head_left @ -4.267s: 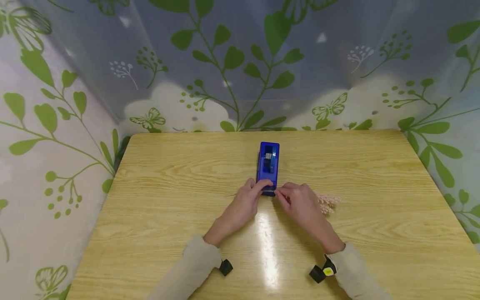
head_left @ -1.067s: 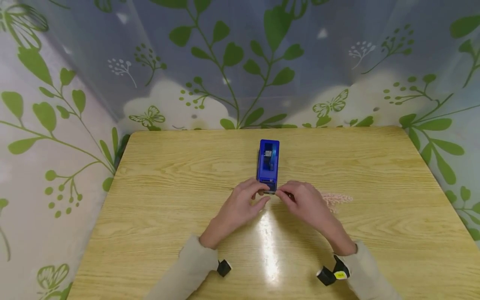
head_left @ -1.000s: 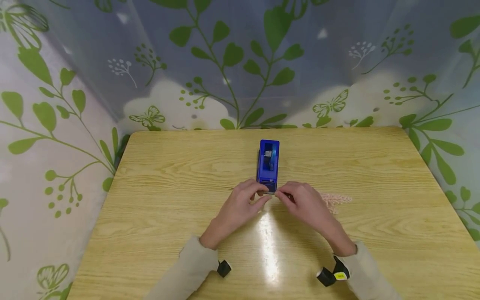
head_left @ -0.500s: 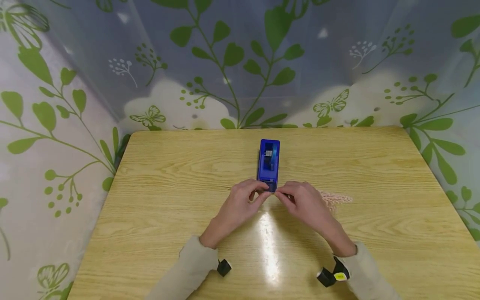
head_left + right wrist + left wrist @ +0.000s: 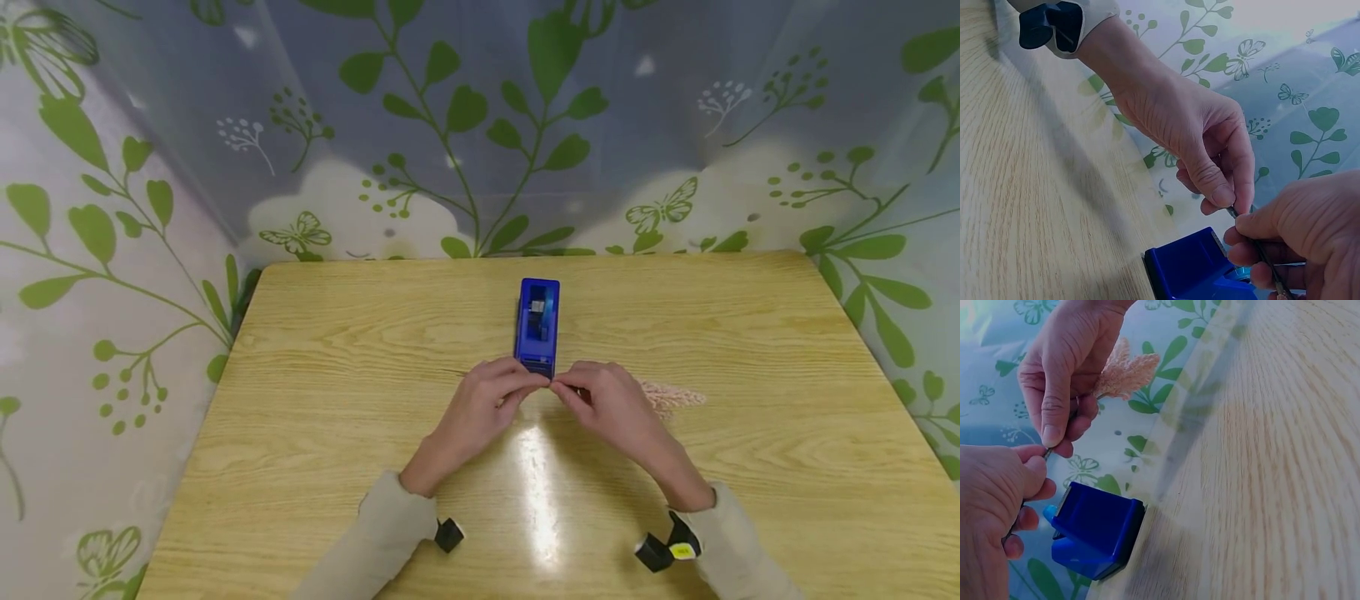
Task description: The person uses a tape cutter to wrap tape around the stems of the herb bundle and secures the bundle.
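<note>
Stem [image 5: 1260,250], thin and dark, pinched at both ends just before the near end of the blue tape dispenser [image 5: 537,325] on the wooden table [image 5: 300,417]. Left hand [image 5: 480,408] now closed tighter onto it than a second ago; right hand [image 5: 611,404] unchanged, gripping stem with pinkish plume [image 5: 671,397] trailing rightward. Probably taping under way.

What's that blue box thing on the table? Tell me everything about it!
The blue plastic tape dispenser is a long, glossy block standing flat on the pale wooden table, its cutter end towards the person. A slot on top shows the tape roll. Just in front, the left hand and right hand pinch a thin stem together.
</note>
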`<act>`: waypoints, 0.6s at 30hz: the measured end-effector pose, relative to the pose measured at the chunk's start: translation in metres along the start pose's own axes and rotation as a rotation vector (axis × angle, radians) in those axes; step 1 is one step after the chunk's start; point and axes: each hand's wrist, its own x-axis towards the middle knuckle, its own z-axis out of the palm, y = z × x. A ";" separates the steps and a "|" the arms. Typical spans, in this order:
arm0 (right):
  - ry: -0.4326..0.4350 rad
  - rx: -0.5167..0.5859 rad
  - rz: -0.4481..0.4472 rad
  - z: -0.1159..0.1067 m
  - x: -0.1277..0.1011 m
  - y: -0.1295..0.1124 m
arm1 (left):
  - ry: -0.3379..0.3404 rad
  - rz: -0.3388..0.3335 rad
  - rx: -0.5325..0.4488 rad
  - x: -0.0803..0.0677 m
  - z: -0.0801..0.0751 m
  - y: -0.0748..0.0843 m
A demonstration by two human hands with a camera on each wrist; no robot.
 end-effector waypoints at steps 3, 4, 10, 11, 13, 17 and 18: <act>0.014 -0.013 -0.017 0.001 0.000 0.001 | -0.016 -0.009 0.035 0.000 0.000 0.001; 0.022 -0.028 -0.027 0.002 0.001 0.001 | -0.019 -0.011 0.047 0.001 0.001 0.001; 0.052 -0.165 -0.075 0.008 0.003 0.003 | -0.060 -0.046 0.101 0.002 0.004 0.002; 0.051 -0.187 -0.077 0.009 0.003 0.004 | -0.069 -0.053 0.104 0.002 0.005 0.002; 0.049 -0.229 -0.086 0.011 0.003 0.005 | -0.092 -0.073 0.108 0.001 0.006 0.002; 0.063 -0.306 -0.126 0.016 0.001 0.007 | -0.161 -0.140 0.131 -0.002 0.010 0.004; 0.069 -0.319 -0.136 0.017 0.001 0.007 | -0.182 -0.161 0.143 -0.003 0.011 0.004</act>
